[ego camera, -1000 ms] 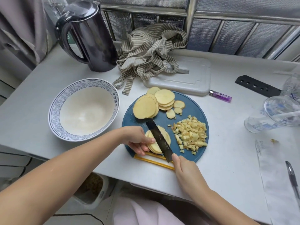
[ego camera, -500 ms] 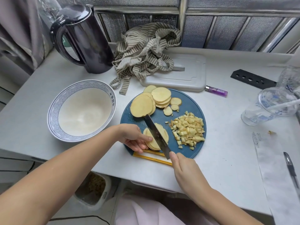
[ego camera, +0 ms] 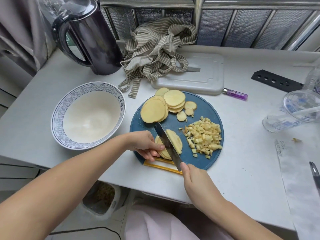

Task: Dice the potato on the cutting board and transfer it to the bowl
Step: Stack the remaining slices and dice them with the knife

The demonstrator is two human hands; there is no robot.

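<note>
Head view: looking down at a pale tabletop (ego camera: 242, 153) from the person's own eyes, both bare forearms reaching in from below.
Cutting board (ego camera: 204, 110): round and dark blue, near the middle of the tabletop, its near edge resting over a flat yellow-edged strip (ego camera: 161, 165).
Left hand (ego camera: 145, 144): on the near left part of the board, fingers curled, fingertips pressing down on a slice stack (ego camera: 175, 142).
Left grip: closed on the slice stack, holding it in place.
Right hand (ego camera: 195, 181): at the near edge of the board, wrapped round the knife's handle, which is hidden inside the fist.
Right grip: closed tight on the knife (ego camera: 166, 142).
Knife: blade angled away and to the left, lying across the slice stack, right beside the left fingertips.
Diced potato (ego camera: 204, 135): a heap of small yellow cubes on the right side of the board, apart from the blade.
Whole slices (ego camera: 161, 106): round potato slices overlapping at the far left of the board, with a few small rounds beside them.
Bowl (ego camera: 57, 122): white with a blue patterned rim, just left of the board, no potato in it.
Behind the board: a dark kettle (ego camera: 97, 40), a crumpled striped cloth (ego camera: 155, 49) and a white tray (ego camera: 199, 75).
Right side: a purple lighter (ego camera: 235, 94), a black strip with holes (ego camera: 275, 80) and a clear plastic cup (ego camera: 297, 110) lying on its side.
</note>
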